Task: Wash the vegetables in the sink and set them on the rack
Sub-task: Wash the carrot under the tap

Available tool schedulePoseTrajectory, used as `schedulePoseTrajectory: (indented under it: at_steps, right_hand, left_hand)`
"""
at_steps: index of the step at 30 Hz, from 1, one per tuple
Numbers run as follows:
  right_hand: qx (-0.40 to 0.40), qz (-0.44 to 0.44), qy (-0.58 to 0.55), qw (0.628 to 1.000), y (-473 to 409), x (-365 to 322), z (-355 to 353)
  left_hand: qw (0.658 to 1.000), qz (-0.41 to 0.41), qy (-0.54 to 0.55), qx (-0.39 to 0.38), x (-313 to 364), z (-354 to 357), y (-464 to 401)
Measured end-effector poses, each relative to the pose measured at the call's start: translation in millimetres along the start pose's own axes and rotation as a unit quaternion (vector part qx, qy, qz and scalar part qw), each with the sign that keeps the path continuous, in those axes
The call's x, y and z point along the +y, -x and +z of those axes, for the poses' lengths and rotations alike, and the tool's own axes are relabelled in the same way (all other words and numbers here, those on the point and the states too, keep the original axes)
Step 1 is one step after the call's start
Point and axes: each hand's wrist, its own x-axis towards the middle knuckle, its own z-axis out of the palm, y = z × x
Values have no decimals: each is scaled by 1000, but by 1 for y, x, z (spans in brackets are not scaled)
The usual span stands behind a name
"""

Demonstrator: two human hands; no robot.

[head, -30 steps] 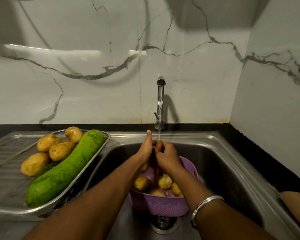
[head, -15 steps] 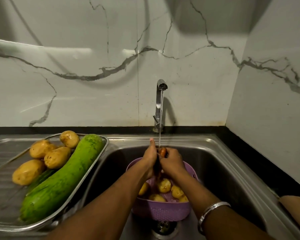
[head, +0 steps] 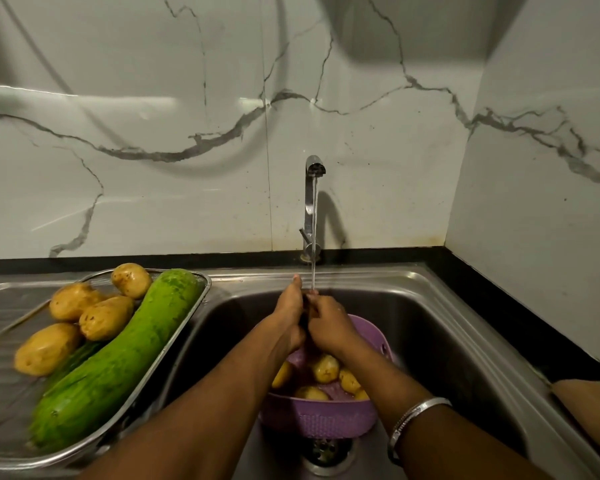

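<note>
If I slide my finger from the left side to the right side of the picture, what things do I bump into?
Potatoes on the rack → big green gourd → left hand → right hand under the tap → silver bangle.

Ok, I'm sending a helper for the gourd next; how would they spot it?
Find the steel sink basin; left of it, a wire rack sits on the ribbed draining board. Across the rack lies the long green gourd, beside four yellow-brown potatoes. It alone is green, and far longer than they are.
</note>
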Motion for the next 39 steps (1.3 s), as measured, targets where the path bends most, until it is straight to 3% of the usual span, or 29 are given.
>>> schedulePoseTrajectory:
  at_steps: [3,10,14,18,22,27,33,39]
  right_hand:
    - [91,-11,-26,995,2,2,-10]
    - [138,-51,-72,986,5,-10,-11]
    - [134,-33,-80,987,6,-18,-12]
    - [43,-28,-61,997,14,-33,-4]
    - [127,-34,-105,986,12,-29,-8]
    - [200,-37,-157,966,4,-19,-22]
    - [133,-2,-157,979,-5,-24,-3]
    - [168,16,-156,973,-1,-13,-18]
  left_hand:
    - [1000,-4,8,-10,-1,2,1]
    - [999,-8,33,-9,5,5,7]
    - [999,-9,37,-14,9,9,9]
    - [997,24,70,14,17,8,12]
    - [998,16,62,13,13,6,9]
    - [998,-1,37,-44,15,12,8]
    - [997,41,-45,-47,8,15,14]
    - [994,73,-77,-7,10,6,2]
